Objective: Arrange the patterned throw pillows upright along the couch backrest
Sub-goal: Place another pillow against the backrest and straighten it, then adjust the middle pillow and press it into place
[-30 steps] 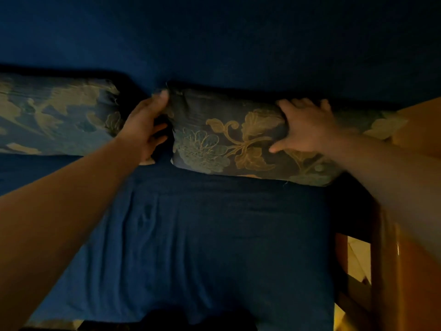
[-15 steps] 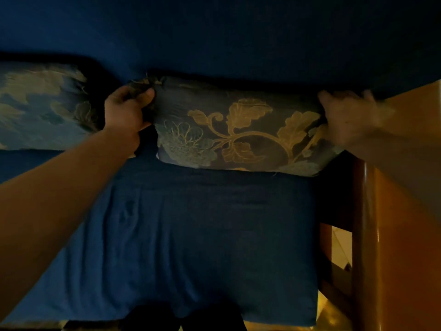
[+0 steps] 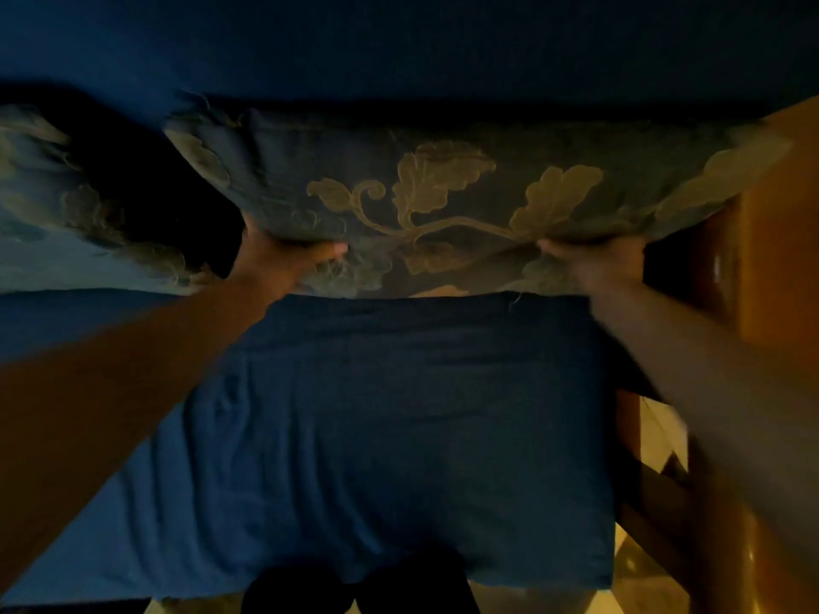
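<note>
Because both hands pinch only the lower front of the floral throw pillow (image 3: 443,192), the likeliest trouble is that the soft filling folds at the crease they have made and the pillow slumps forward onto the blue seat cushion (image 3: 399,436) once let go. Its right corner is also crowded against the wooden armrest (image 3: 771,268), so it may settle crooked or bunch up there. The pillow stands along the blue backrest (image 3: 399,51), top edge leaning on it, lower edge at the back of the seat.

The left hand (image 3: 283,259) reaches in from the lower left, arm nearly straight, its grip closed on the pillow's lower left part, thumb lying across the fabric. The right hand (image 3: 598,263) comes from the lower right, blurred, its grip closed on the lower right part, with the fabric puckered between the two hands. A second patterned pillow (image 3: 48,201) sits against the backrest to the left, separated by a dark gap.
</note>
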